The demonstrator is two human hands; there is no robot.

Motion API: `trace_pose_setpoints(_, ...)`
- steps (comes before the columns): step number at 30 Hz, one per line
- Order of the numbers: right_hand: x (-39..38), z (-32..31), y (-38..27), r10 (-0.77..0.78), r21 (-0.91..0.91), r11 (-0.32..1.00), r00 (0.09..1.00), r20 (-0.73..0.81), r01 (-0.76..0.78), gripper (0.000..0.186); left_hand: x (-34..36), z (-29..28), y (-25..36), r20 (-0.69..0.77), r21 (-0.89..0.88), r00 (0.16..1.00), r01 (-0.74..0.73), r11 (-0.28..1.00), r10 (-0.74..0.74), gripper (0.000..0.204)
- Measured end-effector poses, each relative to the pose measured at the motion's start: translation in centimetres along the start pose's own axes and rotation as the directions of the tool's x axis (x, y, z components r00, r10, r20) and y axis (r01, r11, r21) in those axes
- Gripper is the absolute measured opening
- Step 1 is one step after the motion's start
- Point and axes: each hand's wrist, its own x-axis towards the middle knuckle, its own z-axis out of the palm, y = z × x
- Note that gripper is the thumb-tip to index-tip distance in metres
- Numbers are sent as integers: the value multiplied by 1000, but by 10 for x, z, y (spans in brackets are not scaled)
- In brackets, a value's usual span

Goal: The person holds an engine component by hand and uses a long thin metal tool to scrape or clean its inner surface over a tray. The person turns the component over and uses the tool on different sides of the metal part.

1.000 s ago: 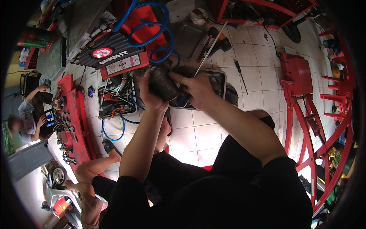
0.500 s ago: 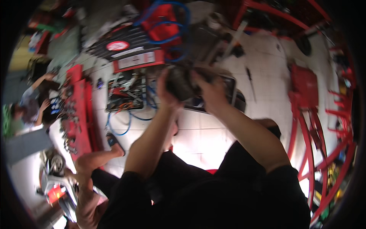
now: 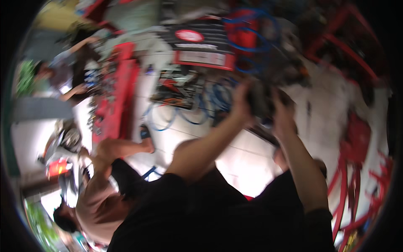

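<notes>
A dark, blocky part (image 3: 259,100), blurred and of a kind I cannot make out, is held up between my two hands. My left hand (image 3: 242,105) wraps its left side, and my right hand (image 3: 284,112) closes round the right side. Below them the edge of a dark tray (image 3: 263,137) shows; most of it is hidden behind my hands and forearms. Left of my hands, coils of blue hose (image 3: 219,97) lie on the floor, beside a case of hand tools (image 3: 176,89).
A black-and-red box (image 3: 203,59) lies beyond the tools. Leftward stands a red rack (image 3: 121,90) lined with metal tools. One person (image 3: 105,206) sits close on my left, another (image 3: 63,73) farther off. Red metal frames (image 3: 350,168) stand at the right.
The view has swung leftward, so the floor things appear farther right and more of the person beside me shows. Both hands still hold the dark part.
</notes>
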Motion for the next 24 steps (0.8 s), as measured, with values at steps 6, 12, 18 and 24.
trace_pose_setpoints(6,5,0,4,-242,-125,961,969,58,247,34,3,8,3,52,-150,998,27,988,-19,45)
trace_pose_setpoints(12,-4,-7,2,-68,18,998,994,83,66,30,3,3,-3,65,-135,996,71,988,-62,42)
trace_pose_setpoints(18,-5,1,5,-71,141,988,996,52,63,26,1,2,1,25,-124,996,90,988,-88,42)
trace_pose_setpoints(24,2,-4,10,-68,34,997,995,70,65,24,9,-16,-1,129,-144,989,93,985,-74,42)
